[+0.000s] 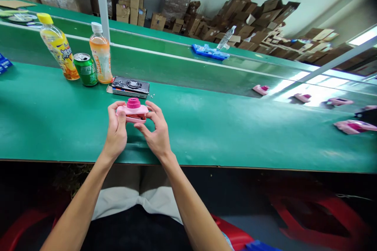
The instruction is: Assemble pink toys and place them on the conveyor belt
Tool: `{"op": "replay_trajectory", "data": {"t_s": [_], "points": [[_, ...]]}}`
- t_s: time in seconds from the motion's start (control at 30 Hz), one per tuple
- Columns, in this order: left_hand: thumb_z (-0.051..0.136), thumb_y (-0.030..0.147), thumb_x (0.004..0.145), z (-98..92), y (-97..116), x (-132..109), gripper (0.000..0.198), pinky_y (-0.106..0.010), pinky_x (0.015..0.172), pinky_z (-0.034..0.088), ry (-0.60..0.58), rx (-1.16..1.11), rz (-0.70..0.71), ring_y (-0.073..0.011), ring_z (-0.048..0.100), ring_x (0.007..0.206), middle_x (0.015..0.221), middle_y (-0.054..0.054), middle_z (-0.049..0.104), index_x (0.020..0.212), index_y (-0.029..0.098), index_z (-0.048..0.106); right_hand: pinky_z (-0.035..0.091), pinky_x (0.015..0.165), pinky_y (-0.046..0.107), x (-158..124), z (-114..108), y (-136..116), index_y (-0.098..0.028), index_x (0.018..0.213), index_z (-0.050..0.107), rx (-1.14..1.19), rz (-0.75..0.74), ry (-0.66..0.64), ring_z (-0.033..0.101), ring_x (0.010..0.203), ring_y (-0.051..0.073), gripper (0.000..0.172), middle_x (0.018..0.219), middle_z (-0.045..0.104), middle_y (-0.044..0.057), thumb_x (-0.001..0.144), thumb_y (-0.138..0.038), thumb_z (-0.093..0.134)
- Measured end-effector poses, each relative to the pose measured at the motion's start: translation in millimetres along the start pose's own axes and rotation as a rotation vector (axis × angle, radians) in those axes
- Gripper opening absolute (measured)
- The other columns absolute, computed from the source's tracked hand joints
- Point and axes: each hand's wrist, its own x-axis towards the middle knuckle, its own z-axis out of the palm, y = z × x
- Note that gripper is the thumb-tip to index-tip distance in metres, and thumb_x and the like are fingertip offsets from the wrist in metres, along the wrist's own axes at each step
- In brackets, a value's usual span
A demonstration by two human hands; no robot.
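Between my two hands is a pink toy camera (132,110) with a darker pink round lens on top. Its two shell halves stand apart at the front, and a reddish inner part shows in the gap. My left hand (116,131) grips the left end, thumb in front. On the right end, the fingers and thumb of my right hand (156,130) close around the shell. Just behind the toy camera, a dark phone (131,84) lies on a small box (126,93). Tiny white bits lie to the right of that box.
A yellow-capped bottle (59,49), a green can (85,70) and an orange drink bottle (101,55) stand back left. More pink toy cameras (355,126) are at the right. A blue item (209,51) and clear bottle (226,38) sit beyond the green table (224,137).
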Motion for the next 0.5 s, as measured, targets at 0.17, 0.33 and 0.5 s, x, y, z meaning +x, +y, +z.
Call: {"op": "replay_trajectory", "data": {"t_s": [0.17,0.33,0.5], "points": [[0.05,0.066,0.097,2.7,3,-6,0.049,-0.036,0.106,0.046,-0.093,0.059,0.01,-0.022,0.056,0.119,0.125,-0.008,0.053,0.121,0.024,0.046,0.053,0.103,0.039,-1,-15,-2,-0.022,0.086,0.068,0.146,0.176,-0.048,0.068,0.118,0.025,0.051,0.127,0.072,0.009,0.094,-0.071,0.056],[0.054,0.064,0.096,2.3,5,-7,0.048,-0.035,0.102,0.047,-0.15,0.058,-0.048,-0.022,0.057,0.118,0.123,-0.008,0.056,0.121,0.024,0.044,0.049,0.109,0.04,-12,-21,-9,-0.023,0.08,0.074,0.139,0.158,-0.02,0.065,0.126,0.026,0.036,0.133,0.071,0.008,0.095,-0.054,0.065],[0.051,0.061,0.099,0.4,7,-10,0.043,-0.026,0.083,0.051,-0.158,0.064,-0.115,-0.0176,0.059,0.107,0.126,-0.006,0.054,0.124,0.026,0.048,0.055,0.103,0.042,-29,-27,-6,-0.023,0.096,0.076,0.18,0.146,0.153,0.069,0.119,0.026,0.034,0.134,0.07,0.011,0.096,-0.054,0.064]]}}
